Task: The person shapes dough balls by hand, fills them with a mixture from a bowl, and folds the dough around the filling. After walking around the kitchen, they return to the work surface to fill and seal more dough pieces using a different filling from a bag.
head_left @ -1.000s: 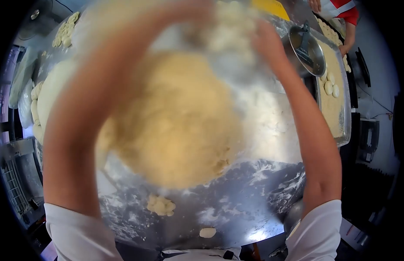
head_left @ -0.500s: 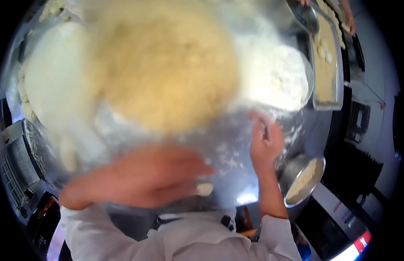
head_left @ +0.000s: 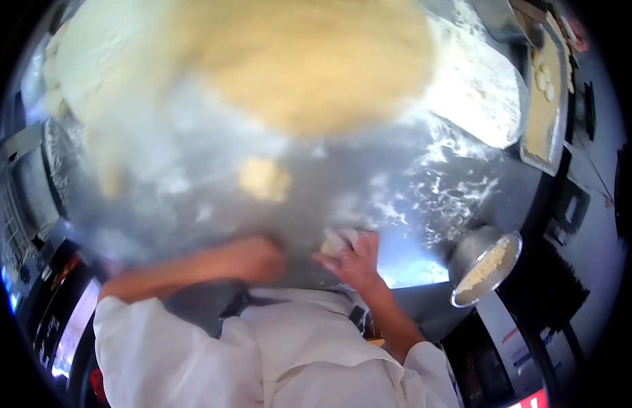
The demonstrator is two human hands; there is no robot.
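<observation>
Right grip curled around dough

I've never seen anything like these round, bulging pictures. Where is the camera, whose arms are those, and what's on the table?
There is no machine here, just a person in white working bare-handed. All the pictures come from one camera worn on their head, looking forward and down.

On the floury metal table sits a large yellowish mass, blurred, with a heap of white powder, probably flour, to its right. A small pale clump lies nearer the person. To the right is a metal bowl of crumbly pale stuff.

The right hand, its fingertips whitened, is closed around a small pale piece. The left hand is too blurred to tell whether it holds anything.
</observation>
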